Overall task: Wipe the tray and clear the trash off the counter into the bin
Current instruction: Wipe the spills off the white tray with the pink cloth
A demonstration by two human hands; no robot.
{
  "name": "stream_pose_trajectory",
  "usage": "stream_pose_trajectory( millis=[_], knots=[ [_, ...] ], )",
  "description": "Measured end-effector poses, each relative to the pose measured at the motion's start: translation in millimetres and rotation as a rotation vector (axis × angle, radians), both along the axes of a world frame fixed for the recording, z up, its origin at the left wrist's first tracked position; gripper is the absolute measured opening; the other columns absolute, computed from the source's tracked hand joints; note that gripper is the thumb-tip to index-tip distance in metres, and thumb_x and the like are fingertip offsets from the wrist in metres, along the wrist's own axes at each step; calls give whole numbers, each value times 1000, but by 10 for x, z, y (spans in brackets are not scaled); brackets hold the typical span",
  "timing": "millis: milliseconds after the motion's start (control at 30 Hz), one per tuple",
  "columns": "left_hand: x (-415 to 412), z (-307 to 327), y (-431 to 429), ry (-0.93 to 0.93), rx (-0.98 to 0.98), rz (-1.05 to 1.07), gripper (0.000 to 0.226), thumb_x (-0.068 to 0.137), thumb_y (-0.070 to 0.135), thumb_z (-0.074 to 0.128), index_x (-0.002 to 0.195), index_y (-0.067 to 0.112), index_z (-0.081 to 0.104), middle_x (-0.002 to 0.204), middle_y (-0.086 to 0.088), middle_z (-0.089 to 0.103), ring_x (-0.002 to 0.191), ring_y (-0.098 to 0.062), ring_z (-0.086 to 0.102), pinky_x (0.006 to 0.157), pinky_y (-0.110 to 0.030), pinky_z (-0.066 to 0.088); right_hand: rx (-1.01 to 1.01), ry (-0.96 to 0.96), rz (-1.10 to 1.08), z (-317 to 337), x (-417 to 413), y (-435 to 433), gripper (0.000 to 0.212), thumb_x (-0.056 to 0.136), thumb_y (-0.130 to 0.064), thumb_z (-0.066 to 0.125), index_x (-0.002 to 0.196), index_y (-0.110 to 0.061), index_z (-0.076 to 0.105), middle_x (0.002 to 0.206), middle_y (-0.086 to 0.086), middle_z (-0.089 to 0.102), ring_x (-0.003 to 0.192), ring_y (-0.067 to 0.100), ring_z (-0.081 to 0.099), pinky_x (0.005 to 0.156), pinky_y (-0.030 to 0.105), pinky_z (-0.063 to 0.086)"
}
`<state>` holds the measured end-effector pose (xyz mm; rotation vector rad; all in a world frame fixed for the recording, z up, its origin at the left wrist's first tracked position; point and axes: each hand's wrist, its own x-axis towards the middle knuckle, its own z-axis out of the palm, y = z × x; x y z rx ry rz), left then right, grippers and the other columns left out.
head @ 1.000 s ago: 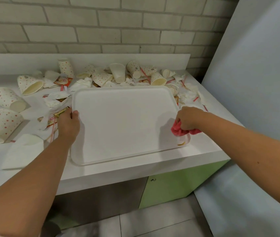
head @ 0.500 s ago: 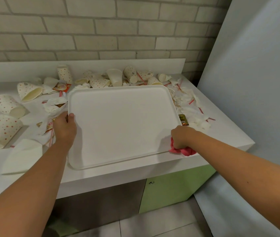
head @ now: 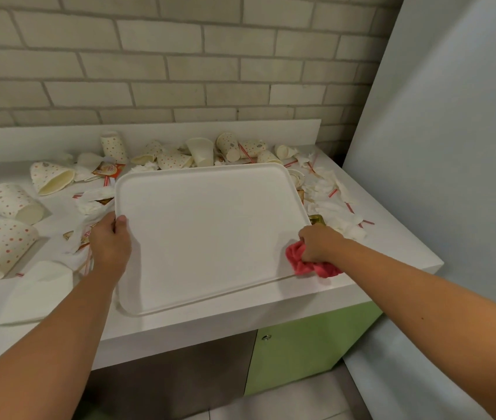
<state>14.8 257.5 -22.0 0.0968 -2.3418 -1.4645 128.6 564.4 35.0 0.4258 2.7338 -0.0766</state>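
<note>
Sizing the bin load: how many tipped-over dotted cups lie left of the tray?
3: back cup, middle cup, and front cup nearest the counter edge. Napkins may hide more; other cups sit behind the tray.

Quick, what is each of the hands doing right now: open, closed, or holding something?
Left hand: closed on the left edge of the white tray, thumb on top.
Right hand: closed around the pink cloth at the tray's near right corner.

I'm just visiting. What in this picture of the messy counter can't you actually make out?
1. The bin: nowhere in the head view, beyond its edges.
2. The tray, near right corner: covered by the pink cloth and the right hand.
3. The left hand: fingertips tucked behind the tray's rim.
4. Print on the orange sachet: too small.
</note>
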Motion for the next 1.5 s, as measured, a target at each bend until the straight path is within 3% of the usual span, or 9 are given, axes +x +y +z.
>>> stream_pose_trajectory(
  millis=[167, 333, 500, 633, 900, 1033, 1233, 1367, 1500],
  knots=[
    [-6, -3, 15, -14, 46, 11, 24, 98, 11, 40, 89, -4, 56, 68, -9, 43, 74, -21, 40, 64, -26, 28, -65, -36, -6, -52, -15, -165, 17, 86, -10, 62, 70, -14, 55, 59, -1, 53, 48, 10, 57, 48, 21, 43],
    [-30, -29, 6, -36, 119, 11, 18, 98, 13, 41, 91, 7, 56, 73, -10, 49, 78, -18, 44, 71, -26, 31, -32, -45, 123, -151, -72, -448, 25, 84, -15, 66, 65, -16, 51, 61, -3, 51, 55, 9, 50, 54, 21, 40],
    [-29, -34, -2, -20, 151, 21, 16, 98, 13, 40, 88, 9, 53, 67, 2, 47, 75, -16, 44, 69, -25, 32, -54, -21, 271, -177, -112, -753, 23, 81, -25, 72, 96, -12, 61, 68, -3, 44, 75, 17, 52, 67, 28, 43],
    [-24, -39, -10, -17, 196, 13, 18, 99, 16, 40, 88, 9, 52, 67, 8, 46, 62, -3, 39, 60, -22, 33, -148, -32, 283, -225, -153, -951, 19, 83, -19, 70, 70, -16, 57, 62, -6, 53, 57, 10, 53, 52, 20, 39],
    [28, -32, -67, -41, 240, -19, 25, 100, 18, 39, 83, 7, 53, 67, 3, 47, 63, -8, 41, 58, -22, 32, -117, 110, 528, -326, -198, -1316, 26, 87, -21, 60, 110, -12, 57, 108, 4, 57, 92, 21, 55, 70, 29, 38],
    [40, 1, -88, 8, 131, -23, 29, 100, 16, 36, 104, -3, 58, 87, -4, 54, 80, -15, 48, 69, -22, 34, -90, 263, 578, -272, -388, -1310, 27, 89, -21, 51, 116, -21, 55, 112, 3, 52, 106, 25, 50, 69, 31, 36],
    [28, -17, -81, 65, 66, 9, 27, 99, 12, 37, 97, -5, 58, 76, 0, 51, 72, -13, 44, 52, -6, 32, -36, 440, 545, -185, -653, -1392, 28, 97, -32, 44, 119, -29, 60, 119, 1, 46, 115, 28, 36, 72, 31, 30],
    [-18, -63, -104, 40, 96, 12, 22, 99, 15, 40, 85, 5, 55, 64, 5, 46, 64, -15, 42, 58, -28, 33, 14, 368, 774, -300, -457, -1707, 32, 91, -33, 55, 124, -31, 57, 123, 1, 42, 116, 30, 34, 81, 39, 29],
    [-8, -56, -103, 14, 120, 21, 23, 99, 19, 40, 82, 7, 49, 64, 4, 45, 60, -10, 40, 57, -26, 33, 35, 272, 955, -283, -271, -1782, 34, 99, -27, 42, 129, -23, 56, 125, 3, 41, 117, 29, 32, 76, 37, 22]
  ],
)
